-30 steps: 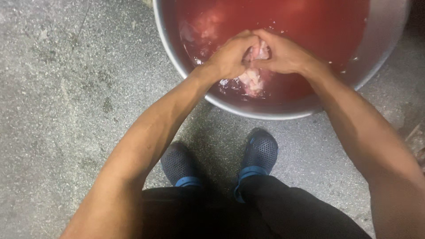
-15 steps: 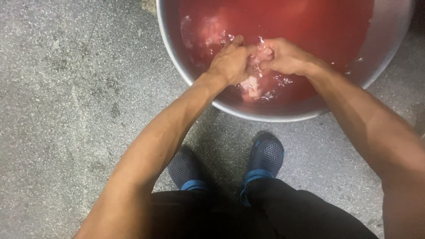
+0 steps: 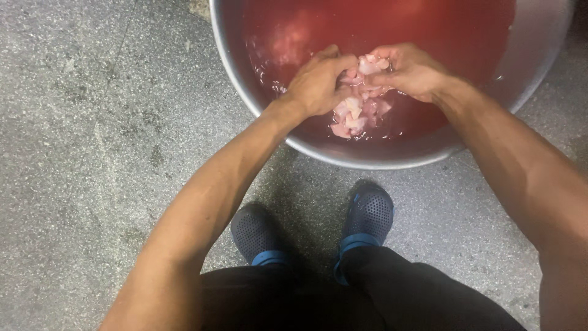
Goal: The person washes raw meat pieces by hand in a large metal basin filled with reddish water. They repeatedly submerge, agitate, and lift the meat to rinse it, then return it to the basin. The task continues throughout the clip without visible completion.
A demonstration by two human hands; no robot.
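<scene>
Bare forearms, no sleeves, no gloves, no watch, no rings in sight. Left hand (image 3: 318,83) and right hand (image 3: 410,70) wet and glistening. Black trousers (image 3: 361,294) of plain, matte cloth, loose at the legs. On the feet, dark blue-grey clogs (image 3: 367,217), rounded at the toe, tops dotted with small round holes. Brighter blue strap across the back of each clog, just under the trouser hems.

Your left hand (image 3: 318,83) and right hand (image 3: 409,70) grip a clump of pale pink meat pieces (image 3: 358,104) between them, just above red water (image 3: 380,30) in a big metal basin (image 3: 367,156). The basin sits on a grey speckled floor (image 3: 92,153), and your dark clogs (image 3: 367,217) stand just beside its near rim.
</scene>
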